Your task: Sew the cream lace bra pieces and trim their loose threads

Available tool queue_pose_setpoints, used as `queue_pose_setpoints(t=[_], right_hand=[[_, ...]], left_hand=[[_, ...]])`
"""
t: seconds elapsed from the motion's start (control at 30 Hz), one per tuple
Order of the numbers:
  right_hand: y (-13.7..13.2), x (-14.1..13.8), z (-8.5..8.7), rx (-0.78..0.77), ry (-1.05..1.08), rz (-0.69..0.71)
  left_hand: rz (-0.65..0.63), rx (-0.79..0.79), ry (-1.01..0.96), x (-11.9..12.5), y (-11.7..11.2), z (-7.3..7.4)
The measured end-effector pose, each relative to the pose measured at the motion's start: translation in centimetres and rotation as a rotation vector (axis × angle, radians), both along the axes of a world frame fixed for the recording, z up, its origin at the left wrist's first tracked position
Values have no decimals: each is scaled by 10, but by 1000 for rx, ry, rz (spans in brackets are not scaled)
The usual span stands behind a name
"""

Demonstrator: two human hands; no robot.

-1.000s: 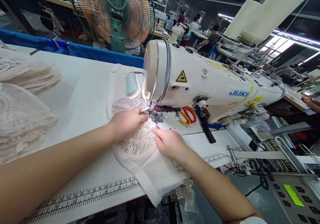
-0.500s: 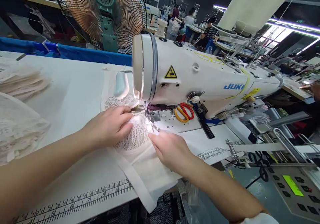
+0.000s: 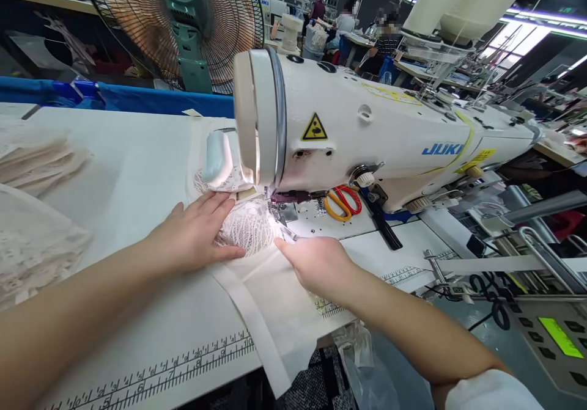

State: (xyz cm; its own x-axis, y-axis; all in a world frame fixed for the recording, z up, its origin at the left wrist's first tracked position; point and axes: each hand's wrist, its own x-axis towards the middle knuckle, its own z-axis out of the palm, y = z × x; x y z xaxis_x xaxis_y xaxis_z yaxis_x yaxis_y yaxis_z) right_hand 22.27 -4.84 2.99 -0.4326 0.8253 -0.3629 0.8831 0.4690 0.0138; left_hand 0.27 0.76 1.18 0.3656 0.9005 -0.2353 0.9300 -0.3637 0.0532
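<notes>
White lace fabric (image 3: 245, 230) lies under the needle area of the white sewing machine (image 3: 348, 129), with a plain pale panel and strip (image 3: 257, 324) running toward the table's front edge. On its left side my left hand (image 3: 192, 230) rests flat, fingers stretched out and thumb apart. My right hand (image 3: 316, 260) is closed at the fabric's right edge, thumb and finger pinching there. A slim metal piece (image 3: 288, 231) shows beside those fingertips; whether they hold it too is unclear. Behind the lace sits a pale blue padded piece (image 3: 217, 156).
Orange-and-red-handled scissors (image 3: 342, 203) and a black-handled tool (image 3: 387, 230) lie under the machine arm. Stacked lace pieces (image 3: 41, 159) occupy the table's left. A fan (image 3: 192, 37) stands behind; a control panel (image 3: 545, 343) is at lower right. Other people sit farther back.
My left hand has flattened and shifted slightly left, its fingers more stretched. The fabric's loose strip has swung a little right. The camera view has moved slightly.
</notes>
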Motion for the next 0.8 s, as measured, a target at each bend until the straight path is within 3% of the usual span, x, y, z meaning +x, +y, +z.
queue_pose_setpoints(t=[0.2, 0.4, 0.5, 0.57, 0.67, 0.8], right_hand=[[12, -12, 10, -109, -96, -39], [15, -30, 15, -130, -181, -56], [15, -37, 15, -161, -222, -81], [15, -39, 13, -141, -193, -98], [14, -38, 11, -98, -119, -112], [8, -31, 11, -110, -102, -122]], left_hand=[[-50, 41, -77, -3, 22, -1], [-93, 102, -134, 1, 31, 14], [-104, 318, -197, 4, 13, 13], [-208, 498, -243, 8, -8, 7], [-411, 540, -223, 16, -38, -6], [-510, 589, -143, 24, -53, -17]])
